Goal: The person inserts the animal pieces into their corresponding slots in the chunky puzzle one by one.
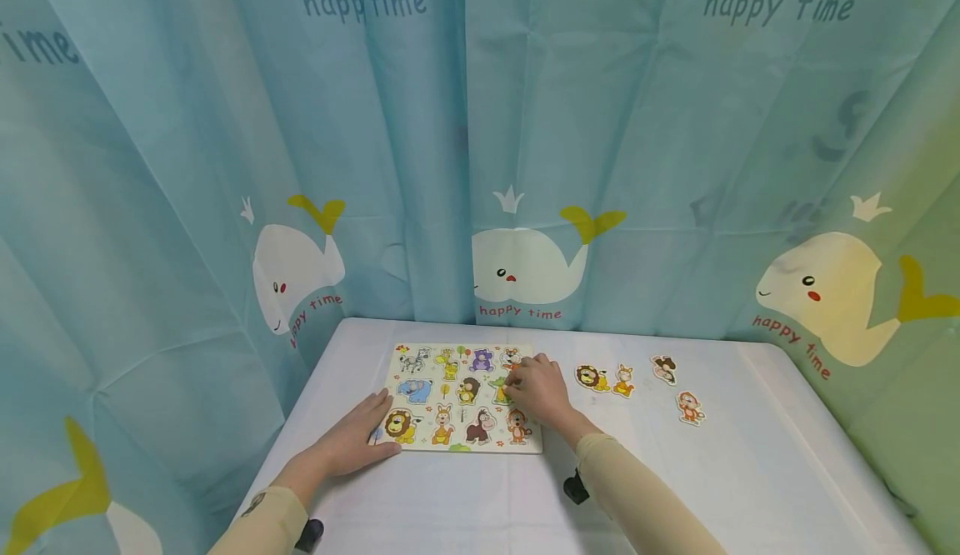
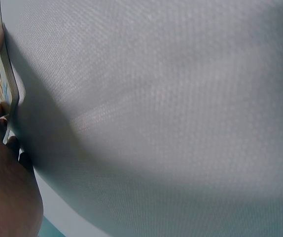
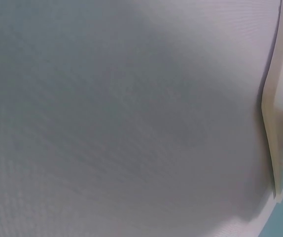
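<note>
A flat wooden animal puzzle board (image 1: pixel 465 447) lies on the white table. My left hand (image 1: pixel 356 438) rests at its front left corner, fingers along the left edge and thumb by the front edge; in the left wrist view the thumb touches the board's rim (image 2: pixel 9 74). Over the board's right side, my right hand (image 1: pixel 542 388) pinches a green crocodile puzzle piece (image 1: pixel 500 392) at its place in the middle row, its fingertips partly hiding it. Just behind these fingers is the tiger picture (image 1: pixel 511 357), partly covered.
To the right of the board lie loose puzzle pieces: a lion (image 1: pixel 591 377), a kangaroo (image 1: pixel 623 381), a brown gorilla (image 1: pixel 663 369) and a monkey (image 1: pixel 690 407). A blue curtain (image 1: pixel 420 163) with whales hangs behind the table (image 1: pixel 735 472).
</note>
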Available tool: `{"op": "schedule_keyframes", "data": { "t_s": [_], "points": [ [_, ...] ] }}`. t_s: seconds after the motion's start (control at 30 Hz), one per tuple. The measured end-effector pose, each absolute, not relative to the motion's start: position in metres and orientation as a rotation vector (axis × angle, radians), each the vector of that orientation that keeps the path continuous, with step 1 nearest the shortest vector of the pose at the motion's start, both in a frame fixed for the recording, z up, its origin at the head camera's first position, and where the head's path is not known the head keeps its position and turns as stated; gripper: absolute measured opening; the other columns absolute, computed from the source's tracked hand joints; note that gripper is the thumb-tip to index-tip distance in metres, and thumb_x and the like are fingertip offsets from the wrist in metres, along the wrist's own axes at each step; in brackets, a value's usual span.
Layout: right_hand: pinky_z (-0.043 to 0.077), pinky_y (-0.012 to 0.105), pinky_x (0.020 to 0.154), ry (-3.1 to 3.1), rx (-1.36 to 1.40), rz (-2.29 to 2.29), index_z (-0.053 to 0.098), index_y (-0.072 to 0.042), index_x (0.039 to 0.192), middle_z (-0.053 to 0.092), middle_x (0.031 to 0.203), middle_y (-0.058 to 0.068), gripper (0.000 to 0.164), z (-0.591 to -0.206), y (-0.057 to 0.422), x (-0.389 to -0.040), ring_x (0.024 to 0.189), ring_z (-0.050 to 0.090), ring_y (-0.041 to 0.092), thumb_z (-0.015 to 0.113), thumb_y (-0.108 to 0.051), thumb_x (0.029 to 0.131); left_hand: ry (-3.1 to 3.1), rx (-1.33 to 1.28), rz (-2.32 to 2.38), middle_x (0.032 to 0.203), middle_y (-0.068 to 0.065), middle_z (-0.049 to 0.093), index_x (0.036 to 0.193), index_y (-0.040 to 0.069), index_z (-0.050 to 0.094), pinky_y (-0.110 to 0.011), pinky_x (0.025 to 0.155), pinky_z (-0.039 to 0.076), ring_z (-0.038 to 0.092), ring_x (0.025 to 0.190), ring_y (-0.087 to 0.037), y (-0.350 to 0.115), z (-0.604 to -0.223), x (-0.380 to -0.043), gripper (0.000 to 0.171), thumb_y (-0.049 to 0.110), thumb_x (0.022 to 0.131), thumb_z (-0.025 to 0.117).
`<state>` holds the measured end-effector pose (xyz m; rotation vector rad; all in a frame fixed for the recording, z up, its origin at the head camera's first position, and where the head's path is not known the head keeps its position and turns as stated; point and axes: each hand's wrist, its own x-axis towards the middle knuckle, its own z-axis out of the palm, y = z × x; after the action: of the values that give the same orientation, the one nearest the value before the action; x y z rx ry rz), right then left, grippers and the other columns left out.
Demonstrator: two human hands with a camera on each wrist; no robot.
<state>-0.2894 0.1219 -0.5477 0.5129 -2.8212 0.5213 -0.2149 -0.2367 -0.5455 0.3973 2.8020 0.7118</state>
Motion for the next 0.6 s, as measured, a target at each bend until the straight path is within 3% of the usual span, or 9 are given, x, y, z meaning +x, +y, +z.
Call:
{"op": "schedule_keyframes", "data": {
  "t_s": [0.6],
  "points": [
    [0.044,0.039,0.079,-2.811,0.501,0.520,0.079,-0.024,0.084,0.060,0.084,-0.011,0.006,-0.5477,0.1211,-0.2874,0.088,0.051,0.016,0.082,-0.028,0.087,2.801,0.391,0.714,0.168,-0.012,0.023,0.160,0.004,0.032,-0.057,0.123,0.022,0.018,0.154,-0.038,-0.2357,-0.5442,-0.2139,0.094,0.052,0.090,0.073]
  ]
}}
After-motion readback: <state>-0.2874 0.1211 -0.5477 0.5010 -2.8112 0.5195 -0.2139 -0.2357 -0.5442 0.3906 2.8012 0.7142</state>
